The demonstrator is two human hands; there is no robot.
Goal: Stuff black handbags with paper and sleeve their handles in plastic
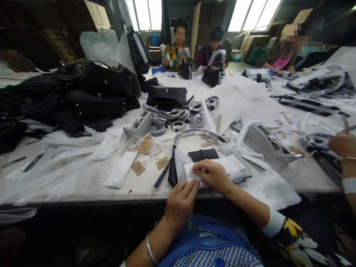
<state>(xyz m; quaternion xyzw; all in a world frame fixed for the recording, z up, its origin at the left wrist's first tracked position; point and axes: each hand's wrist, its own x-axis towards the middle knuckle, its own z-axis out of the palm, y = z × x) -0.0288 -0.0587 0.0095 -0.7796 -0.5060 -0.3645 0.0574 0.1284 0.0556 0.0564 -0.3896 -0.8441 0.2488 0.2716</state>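
Observation:
A black handbag (172, 168) with a plastic-wrapped handle lies at the table's front edge, white wrapping over its front. Both hands work close together on a small white sheet (190, 171) lying on that wrapping. My left hand (182, 202) is at the sheet's lower edge, its fingers pressed together on something I cannot make out. My right hand (213, 176) pinches just above, thumb against fingers; what lies between them is too small to tell. Behind the hands a dark folded piece (203, 155) rests on the bag's wrapping.
Black bags (105, 83) are piled at the left. Wrapped strap rolls (178, 126), brown tags (138, 168) and a tape dispenser (258, 142) lie around the handbag. Another person's hand (343, 144) is at the right edge; people sit across the table.

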